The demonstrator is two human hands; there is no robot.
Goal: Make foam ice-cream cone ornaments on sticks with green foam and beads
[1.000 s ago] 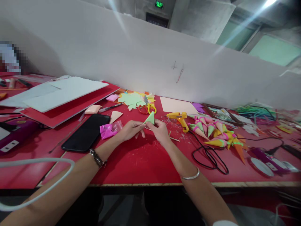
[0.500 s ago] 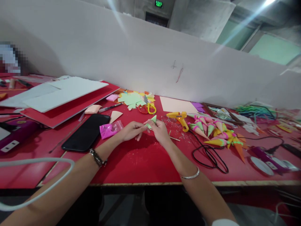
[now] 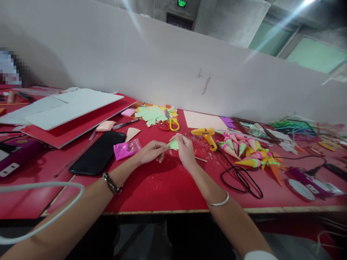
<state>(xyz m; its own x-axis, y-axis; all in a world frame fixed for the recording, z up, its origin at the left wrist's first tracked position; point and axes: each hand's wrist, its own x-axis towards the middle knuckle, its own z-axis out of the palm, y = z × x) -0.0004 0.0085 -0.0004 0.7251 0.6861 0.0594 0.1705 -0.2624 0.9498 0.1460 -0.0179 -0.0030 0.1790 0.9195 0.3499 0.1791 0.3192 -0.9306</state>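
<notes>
My left hand [image 3: 152, 151] and my right hand [image 3: 185, 150] meet over the red table [image 3: 162, 184], both pinched on a small light-green paper piece [image 3: 174, 144] held between their fingertips. The paper is partly hidden by my fingers and looks curled. A yellow glue gun [image 3: 206, 135] lies just right of my right hand, its black cord [image 3: 241, 180] looping toward me. A thin wooden stick [image 3: 200, 158] lies by my right wrist.
A black phone [image 3: 99, 151] and a pink packet [image 3: 127, 148] lie left of my hands. Scissors [image 3: 169, 124] and green paper cut-outs [image 3: 151, 114] sit behind. Several coloured paper cones [image 3: 249, 151] are piled at the right. White boards [image 3: 67, 106] rest at the left; a white partition [image 3: 162, 65] runs behind.
The green paper stood as an upright flat triangle a second ago; now my fingers have folded it down and closed round it. My hands stayed in about the same place.
</notes>
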